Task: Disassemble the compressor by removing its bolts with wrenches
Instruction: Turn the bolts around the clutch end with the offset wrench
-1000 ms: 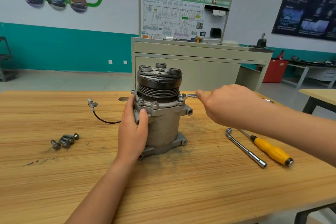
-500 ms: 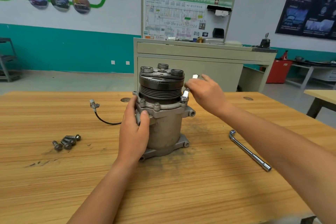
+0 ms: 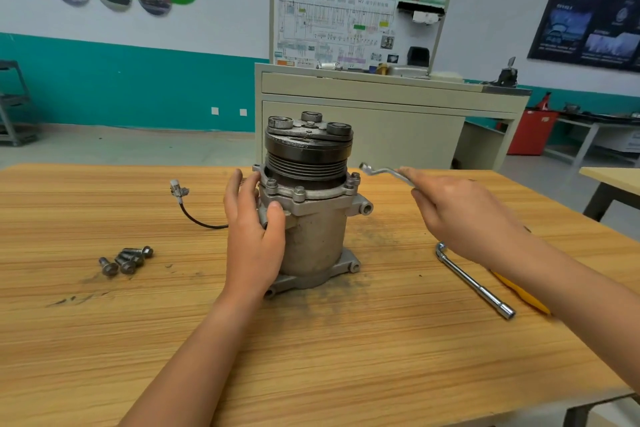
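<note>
The compressor (image 3: 311, 215) stands upright in the middle of the wooden table (image 3: 311, 357), pulley end up, with dark grit scattered round its base. The left hand (image 3: 254, 229) grips its left side, fingers curled behind the housing and thumb lying across the front just under the flange. Several bolt heads (image 3: 299, 192) still sit in that flange. The right hand (image 3: 464, 211) is raised to the right of the compressor and holds a small bent wrench (image 3: 384, 173) by its handle; the wrench's head appears to hang just clear of the rightmost flange bolt rather than on it. Loose bolts (image 3: 124, 258) lie in a cluster at the near left. A black cable (image 3: 194, 218) with a pale plug trails left from the compressor. To the right, an L-shaped socket wrench (image 3: 474, 282) lies flat, and a yellow handle (image 3: 523, 295) shows partly under the right forearm.
</note>
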The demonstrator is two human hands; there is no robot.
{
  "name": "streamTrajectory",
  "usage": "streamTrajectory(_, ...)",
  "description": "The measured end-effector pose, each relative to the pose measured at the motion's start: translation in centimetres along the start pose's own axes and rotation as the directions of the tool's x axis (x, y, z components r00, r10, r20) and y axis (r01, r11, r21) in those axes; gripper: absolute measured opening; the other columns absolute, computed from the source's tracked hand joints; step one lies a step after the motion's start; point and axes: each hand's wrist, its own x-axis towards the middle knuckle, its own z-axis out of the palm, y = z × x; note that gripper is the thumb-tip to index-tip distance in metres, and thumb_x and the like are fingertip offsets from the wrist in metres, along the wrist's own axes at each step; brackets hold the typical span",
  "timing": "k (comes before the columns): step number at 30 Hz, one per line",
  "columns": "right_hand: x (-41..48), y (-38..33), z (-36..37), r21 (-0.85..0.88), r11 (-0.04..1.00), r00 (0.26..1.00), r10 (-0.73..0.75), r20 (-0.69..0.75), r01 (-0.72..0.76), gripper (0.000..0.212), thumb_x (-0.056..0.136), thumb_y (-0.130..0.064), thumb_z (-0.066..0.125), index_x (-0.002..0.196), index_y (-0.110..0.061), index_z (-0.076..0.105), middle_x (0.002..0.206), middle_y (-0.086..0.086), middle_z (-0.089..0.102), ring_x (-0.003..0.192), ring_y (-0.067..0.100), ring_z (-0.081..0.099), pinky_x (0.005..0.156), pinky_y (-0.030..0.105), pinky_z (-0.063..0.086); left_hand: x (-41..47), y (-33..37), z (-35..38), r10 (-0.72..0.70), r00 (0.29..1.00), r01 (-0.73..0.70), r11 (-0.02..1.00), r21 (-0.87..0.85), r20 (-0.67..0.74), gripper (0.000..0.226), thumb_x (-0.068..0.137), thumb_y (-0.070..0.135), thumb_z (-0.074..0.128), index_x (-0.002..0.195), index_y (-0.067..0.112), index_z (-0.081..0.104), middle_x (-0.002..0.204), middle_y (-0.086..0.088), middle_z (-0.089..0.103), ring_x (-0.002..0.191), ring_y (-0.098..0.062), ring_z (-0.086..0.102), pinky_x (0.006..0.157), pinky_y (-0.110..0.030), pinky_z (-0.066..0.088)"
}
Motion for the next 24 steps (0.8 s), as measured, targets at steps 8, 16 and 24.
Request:
streamTrajectory(8, 0.8, -2.9, -1.6, -0.175, 0.983, 0.975, 0.097, 0.201, -0.062, 0.039, 0.095, -0.012, 0.036, 0.133, -0.024, 0.035, 0.074, 0.000, 0.052, 0.067, 0.021, 0.051, 0.055, 0.033, 0.046, 0.2, -0.2, 0.0, -0.016, 1.000, 0.016, 1.000, -0.011, 0.005, 0.048, 0.096, 0.014, 0.041, 0.143, 0.018, 0.032, 0.148, 0.003, 0.031, 0.134, -0.010, 0.032, 0.111, -0.032, 0.028)
streamTrajectory(16, 1.7, -7.0, -3.3, -0.495, 0.864, 0.952, 0.066, 0.298, 0.095, 0.026, 0.088, 0.003, 0.040, 0.112, -0.005, 0.046, 0.059, 0.001, 0.027, 0.045, 0.015, 0.022, 0.037, 0.026, 0.020, 0.0, 0.2, 0.0, -0.030, 0.999, 0.030, 1.000, 0.006, 0.015, 0.047, 0.097, 0.016, 0.040, 0.142, 0.018, 0.032, 0.152, 0.000, 0.022, 0.138, -0.017, 0.028, 0.114, -0.039, 0.026)
streamTrajectory(24, 3.1, -0.5, -1.1, -0.398, 0.914, 0.985, -0.015, 0.171, 0.084, 0.046, 0.091, -0.003, 0.039, 0.132, -0.023, 0.035, 0.081, 0.001, 0.056, 0.059, 0.019, 0.045, 0.047, 0.026, 0.032, 0.1, 0.1, 0.1, -0.032, 0.999, 0.032, 0.999, 0.005, 0.016, 0.047, 0.097, 0.019, 0.040, 0.143, 0.021, 0.031, 0.153, 0.004, 0.018, 0.138, -0.014, 0.028, 0.113, -0.038, 0.028)
